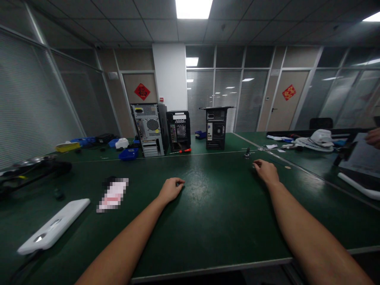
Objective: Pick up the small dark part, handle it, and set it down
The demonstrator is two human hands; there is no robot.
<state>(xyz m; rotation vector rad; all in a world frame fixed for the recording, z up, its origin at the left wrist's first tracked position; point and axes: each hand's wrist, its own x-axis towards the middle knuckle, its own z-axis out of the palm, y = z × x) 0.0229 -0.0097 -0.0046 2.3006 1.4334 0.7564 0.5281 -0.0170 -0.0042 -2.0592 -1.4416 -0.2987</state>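
Note:
My left hand (171, 189) rests on the green tabletop (219, 213) with its fingers curled in and the thumb against them; nothing shows in it. Farther off and to the right, my right hand (267, 172) is closed in a pinch low over the table. A tiny pale thing, too small to name, shows at its fingertips. Just beyond those fingertips stands a small dark metallic piece (247, 153). To the right of the same hand lies a flat, round tan disc (287, 167).
Three computer cases (152, 130) stand along the far side, with a red screwdriver (185, 150) before the middle one. Blue bins (128, 154) sit left. A white slab-like device (55, 225) and a blurred-out card (114, 194) lie nearer. Another person's hand (373, 137) shows far right.

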